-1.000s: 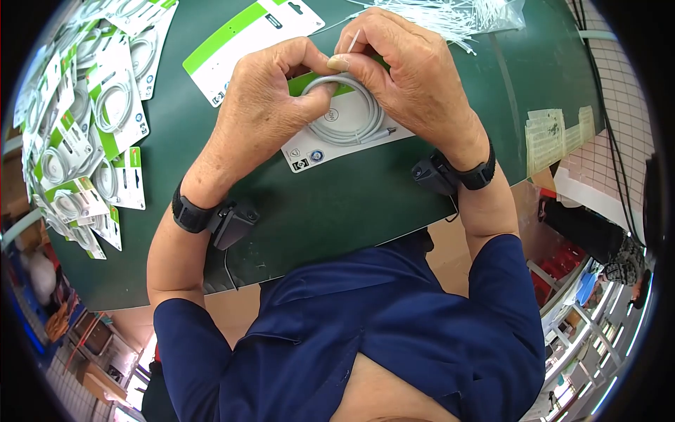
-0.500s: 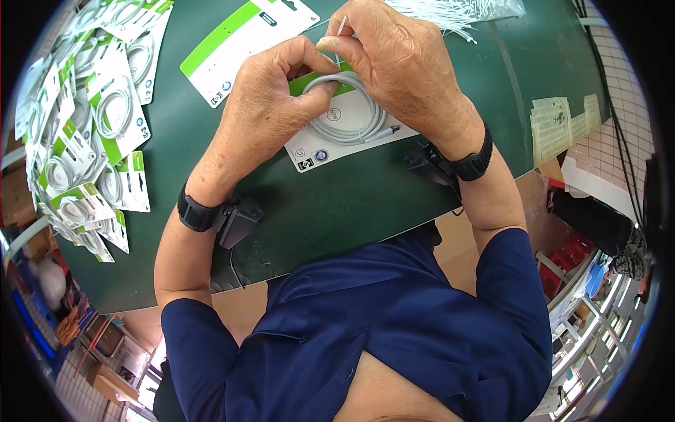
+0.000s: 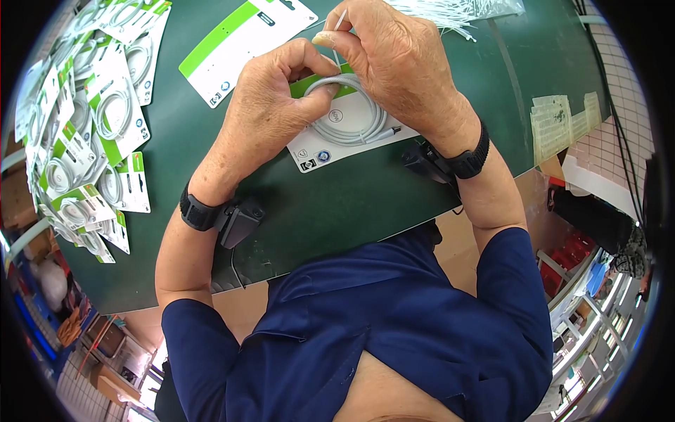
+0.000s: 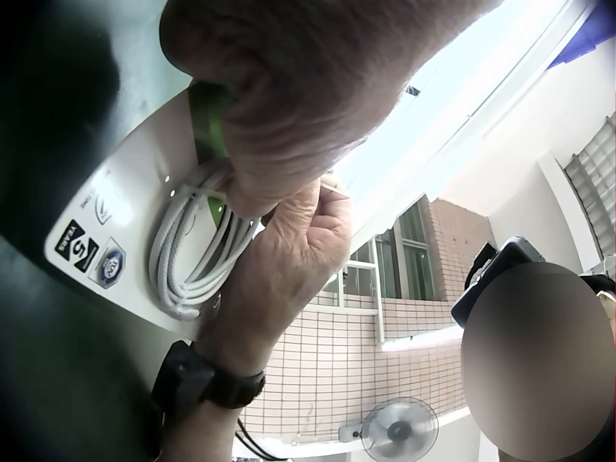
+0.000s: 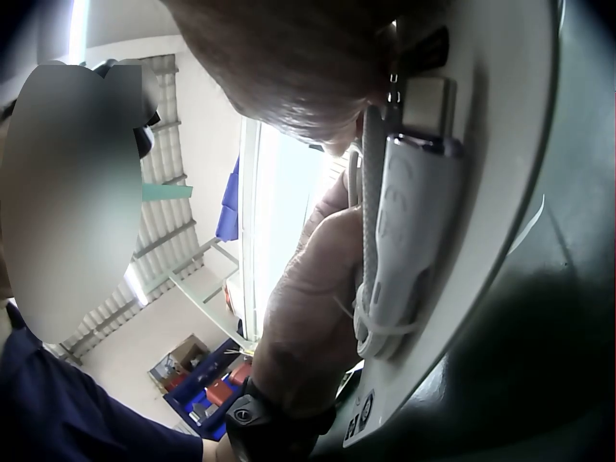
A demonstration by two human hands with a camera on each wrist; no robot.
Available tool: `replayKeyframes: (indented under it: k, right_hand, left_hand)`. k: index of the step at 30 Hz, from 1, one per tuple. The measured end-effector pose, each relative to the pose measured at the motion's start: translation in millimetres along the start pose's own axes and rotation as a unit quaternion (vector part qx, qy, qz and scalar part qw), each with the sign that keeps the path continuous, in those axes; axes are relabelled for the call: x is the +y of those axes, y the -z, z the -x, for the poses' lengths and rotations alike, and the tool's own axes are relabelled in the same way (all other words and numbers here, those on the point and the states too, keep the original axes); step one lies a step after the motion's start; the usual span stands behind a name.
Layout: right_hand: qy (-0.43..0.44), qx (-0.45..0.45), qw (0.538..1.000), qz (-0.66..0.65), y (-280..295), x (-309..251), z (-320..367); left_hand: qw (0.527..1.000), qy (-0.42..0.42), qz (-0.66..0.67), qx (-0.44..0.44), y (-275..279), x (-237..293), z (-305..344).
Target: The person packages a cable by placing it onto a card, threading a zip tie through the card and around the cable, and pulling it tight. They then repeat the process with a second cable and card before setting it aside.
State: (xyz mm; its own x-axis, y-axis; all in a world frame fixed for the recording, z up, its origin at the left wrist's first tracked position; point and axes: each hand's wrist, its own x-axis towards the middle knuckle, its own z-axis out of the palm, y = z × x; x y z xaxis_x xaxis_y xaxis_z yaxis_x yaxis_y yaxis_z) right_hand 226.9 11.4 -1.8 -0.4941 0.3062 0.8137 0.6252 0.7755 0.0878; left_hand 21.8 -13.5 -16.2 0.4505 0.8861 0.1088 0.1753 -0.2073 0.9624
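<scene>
L hand (image 3: 271, 91) pinches the coiled grey-white cable (image 3: 380, 112) against the white cardboard backing card w/ green band (image 3: 334, 116): thumb over coil, fingers at card's top edge, prob. to fix coil in position. R hand (image 3: 402, 67) pinches the thin white plastic tie (image 3: 342, 20) btwn thumb & index finger above that edge, prob. to control its free end; whether tie loops the coil: cannot tell. Cable lies against card face, white plastic plug w/ metal tip (image 5: 414, 221) at lower R; both are over the dark green tabletop (image 3: 316, 225)

Container: transparent plastic bag (image 3: 505, 7), far R, cut by frame edge; some loose white ties (image 3: 437, 14) appear inside, others lie outside, prob. for quick reach. Overlapping carded cables (image 3: 116, 109) are piled at L, well apart from hands; a flat white-and-green card (image 3: 242, 53), no cable visible on it, lies just beyond L hand
</scene>
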Motion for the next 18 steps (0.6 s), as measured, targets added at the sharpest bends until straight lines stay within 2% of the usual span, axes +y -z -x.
replayKeyframes:
  k: [5,9,10,12,18]
  right_hand:
    - [0.013,0.042,0.998,-0.039,-7.4,3.1,2.0]
    - [-0.019,-0.025,0.999,0.021,7.3,-8.0,-0.1]
    - [-0.094,-0.049,0.992,-0.063,13.1,-12.1,-4.4]
    - [-0.237,-0.095,0.94,-0.227,22.0,-16.9,-10.7]
    - [-0.199,-0.125,0.937,-0.257,34.4,-8.2,-11.2]
  left_hand:
    - [1.0,0.002,0.007,0.003,-1.7,3.3,0.8]
    - [1.0,0.004,0.008,0.001,-1.5,3.3,1.5]
    - [1.0,0.002,0.003,0.004,-1.7,2.7,1.9]
    - [1.0,-0.001,-0.002,0.007,-1.5,2.6,2.1]
    - [1.0,0.002,-0.007,0.023,-0.5,3.7,2.6]
